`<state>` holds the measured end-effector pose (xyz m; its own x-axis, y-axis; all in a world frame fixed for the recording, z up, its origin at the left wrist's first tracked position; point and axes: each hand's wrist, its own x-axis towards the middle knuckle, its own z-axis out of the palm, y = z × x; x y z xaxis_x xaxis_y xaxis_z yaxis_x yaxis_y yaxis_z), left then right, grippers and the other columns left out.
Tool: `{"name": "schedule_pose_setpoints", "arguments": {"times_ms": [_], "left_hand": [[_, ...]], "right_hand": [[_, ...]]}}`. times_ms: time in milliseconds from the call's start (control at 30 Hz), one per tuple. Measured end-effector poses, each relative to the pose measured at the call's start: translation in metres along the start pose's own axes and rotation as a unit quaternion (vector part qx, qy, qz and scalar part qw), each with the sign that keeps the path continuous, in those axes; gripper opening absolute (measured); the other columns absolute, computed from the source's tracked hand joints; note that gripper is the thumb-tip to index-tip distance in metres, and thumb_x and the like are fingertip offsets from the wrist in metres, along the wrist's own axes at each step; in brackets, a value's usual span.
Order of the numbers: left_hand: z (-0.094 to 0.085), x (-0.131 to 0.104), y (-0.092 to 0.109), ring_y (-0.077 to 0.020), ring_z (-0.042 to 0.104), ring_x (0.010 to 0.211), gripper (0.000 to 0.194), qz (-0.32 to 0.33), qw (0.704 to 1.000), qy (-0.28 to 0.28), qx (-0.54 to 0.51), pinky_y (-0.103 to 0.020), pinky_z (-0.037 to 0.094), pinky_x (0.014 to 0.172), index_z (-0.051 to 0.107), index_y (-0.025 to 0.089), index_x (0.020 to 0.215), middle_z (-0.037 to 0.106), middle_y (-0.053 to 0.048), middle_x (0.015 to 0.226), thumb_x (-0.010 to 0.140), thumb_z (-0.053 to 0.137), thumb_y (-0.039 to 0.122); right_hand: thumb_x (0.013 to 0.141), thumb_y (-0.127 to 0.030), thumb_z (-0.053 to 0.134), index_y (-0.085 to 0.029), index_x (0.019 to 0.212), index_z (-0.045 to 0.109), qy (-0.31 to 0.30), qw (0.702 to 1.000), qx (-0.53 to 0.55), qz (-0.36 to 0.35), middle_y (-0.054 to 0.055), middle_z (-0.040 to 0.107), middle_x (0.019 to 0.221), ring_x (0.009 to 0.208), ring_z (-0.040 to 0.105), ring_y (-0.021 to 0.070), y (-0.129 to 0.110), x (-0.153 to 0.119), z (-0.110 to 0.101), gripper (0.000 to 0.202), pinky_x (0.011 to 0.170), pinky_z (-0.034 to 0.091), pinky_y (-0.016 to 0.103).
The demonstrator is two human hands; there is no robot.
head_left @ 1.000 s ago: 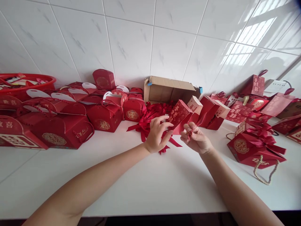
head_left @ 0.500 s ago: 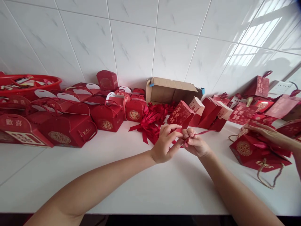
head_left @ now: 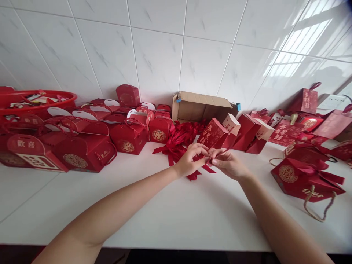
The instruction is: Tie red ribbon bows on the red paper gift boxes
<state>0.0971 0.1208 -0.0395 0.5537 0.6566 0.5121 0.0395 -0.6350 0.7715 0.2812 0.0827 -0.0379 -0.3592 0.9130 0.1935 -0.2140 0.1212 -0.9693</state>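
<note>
A white table (head_left: 181, 227) ran across the near part, with two bare arms reaching over it. The left hand (head_left: 191, 160) and the right hand (head_left: 227, 163) met above the middle, with their fingertips touching or almost touching. The right thumb was pressed close to its fingers and pinched a little bit of red ribbon (head_left: 211, 160) (just a tiny dark piece showed). The left thumb and fingers were bent with a small gap between them, right at that same bit. I cannot tell if they had hold of it too.

On the right, well apart from the hands, sat a red box (head_left: 298, 185). It had a big red bow (head_left: 315, 169) on top and a tan rope handle (head_left: 320, 216) hanging on its near side.

On the left, lots of red gift boxes (head_left: 82, 148) stood packed together, some with twisty red string handles and gold marks.

Just past the hands lay a shiny heap of red ribbons (head_left: 177, 141). To the right of the heap, tall red cartons (head_left: 213, 135) leaned in a row. Behind them was a brown cardboard box (head_left: 205, 98). A red tub (head_left: 64, 98) full of small things sat far left. Farthest away was a white tile wall (head_left: 156, 58).
</note>
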Motion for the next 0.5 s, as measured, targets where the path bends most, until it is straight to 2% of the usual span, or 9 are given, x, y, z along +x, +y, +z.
{"name": "schedule_pose_setpoints", "arguments": {"times_ms": [100,200,267,400,500], "left_hand": [[-0.007,0.004,-0.004,-0.0206,0.06,0.098,0.009,-0.099,0.986,-0.088,-0.099,-0.041,0.046,0.094,0.064,0.018,0.078,0.064,-0.007,0.101,0.08,0.062,0.027],[-0.013,0.006,-0.007,-0.0176,0.064,0.085,0.018,-0.208,0.945,-0.182,-0.176,-0.038,0.049,0.088,0.066,0.017,0.082,0.068,-0.005,0.087,0.077,0.066,0.034],[-0.016,0.006,-0.008,-0.0171,0.064,0.086,0.023,-0.244,0.926,-0.217,-0.188,-0.036,0.048,0.09,0.068,0.016,0.083,0.069,-0.005,0.086,0.073,0.07,0.036],[-0.018,0.005,-0.009,-0.0171,0.063,0.082,0.023,-0.258,0.932,-0.199,-0.161,-0.035,0.049,0.085,0.07,0.014,0.079,0.069,-0.005,0.084,0.065,0.076,0.032],[-0.015,0.006,-0.011,-0.0166,0.062,0.076,0.019,-0.244,0.946,-0.155,-0.143,-0.034,0.049,0.08,0.07,0.012,0.076,0.068,-0.005,0.08,0.064,0.075,0.027]], "right_hand": [[0.073,-0.024,0.073,-0.022,0.078,0.071,-0.01,0.996,-0.085,0.005,0.001,0.057,0.083,0.075,0.055,0.0124,-0.001,0.0,-0.004,0.006,0.067,0.048,0.027],[0.073,-0.026,0.073,-0.021,0.08,0.073,-0.034,0.988,-0.148,0.031,0.003,0.055,0.087,0.073,0.056,0.0128,-0.001,-0.001,-0.003,0.009,0.062,0.048,0.027],[0.073,-0.027,0.073,-0.021,0.081,0.074,-0.049,0.985,-0.162,0.04,0.003,0.054,0.086,0.074,0.057,0.0134,-0.001,-0.001,0.0,0.01,0.066,0.05,0.029],[0.073,-0.03,0.073,-0.021,0.08,0.075,-0.055,0.98,-0.187,0.035,0.003,0.054,0.082,0.076,0.058,0.0148,-0.001,-0.001,0.007,0.011,0.075,0.052,0.033],[0.072,-0.034,0.073,-0.023,0.079,0.075,-0.032,0.978,-0.202,0.04,0.004,0.053,0.083,0.076,0.058,0.0157,0.001,0.0,0.009,0.013,0.069,0.052,0.031]]}}
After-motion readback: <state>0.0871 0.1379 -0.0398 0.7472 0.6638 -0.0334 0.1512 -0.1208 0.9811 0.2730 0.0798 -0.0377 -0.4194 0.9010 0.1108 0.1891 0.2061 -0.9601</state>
